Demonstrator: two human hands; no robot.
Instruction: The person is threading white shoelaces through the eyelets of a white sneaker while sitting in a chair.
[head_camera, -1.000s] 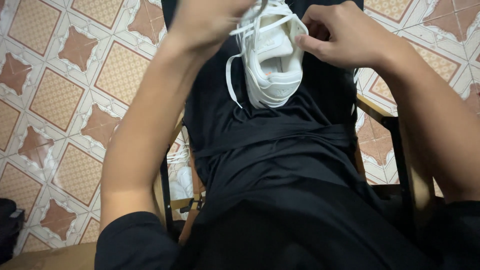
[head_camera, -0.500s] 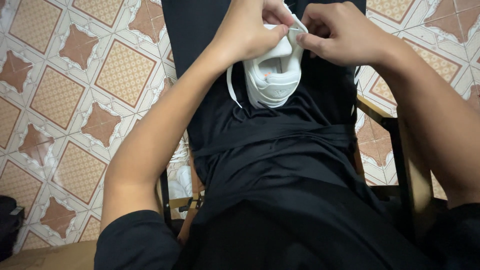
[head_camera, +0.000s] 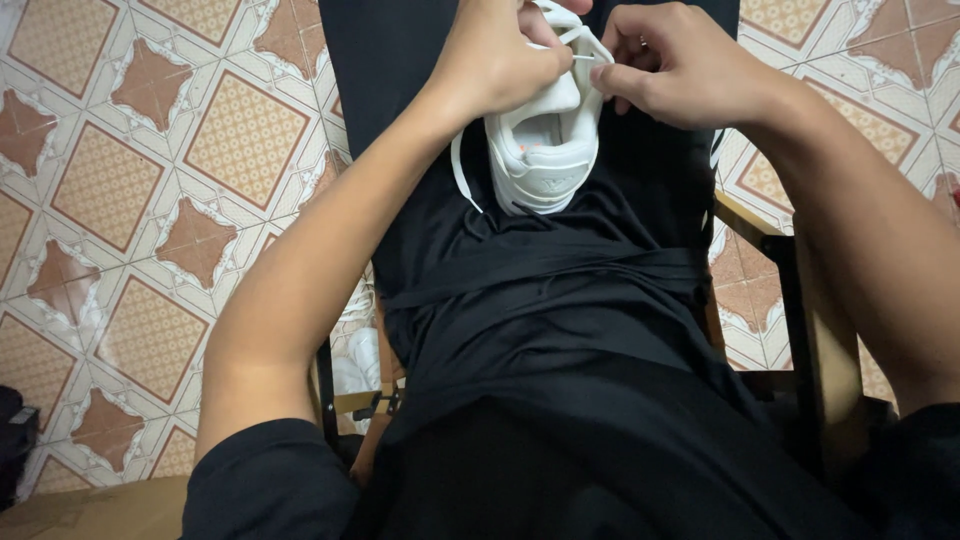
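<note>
A white sneaker (head_camera: 545, 160) lies on my lap, on black trousers (head_camera: 560, 300), its heel toward me. My left hand (head_camera: 500, 60) rests on the shoe's upper left side and pinches a white lace (head_camera: 583, 38) between thumb and forefinger. My right hand (head_camera: 680, 65) is at the shoe's upper right, fingertips pinched on the same lace where the two hands meet. A loose end of the lace (head_camera: 460, 180) hangs down the shoe's left side. The toe of the shoe is hidden behind my hands.
I sit on a wooden chair with a dark metal frame (head_camera: 800, 300). Patterned brown and cream floor tiles (head_camera: 150, 180) spread to the left and right. Something white (head_camera: 350, 360) lies on the floor under the chair's left side. A dark object (head_camera: 15, 440) sits at the lower left edge.
My left hand came down from above the shoe onto its left side and met the right hand at the lace. The shoe sits slightly lower in view.
</note>
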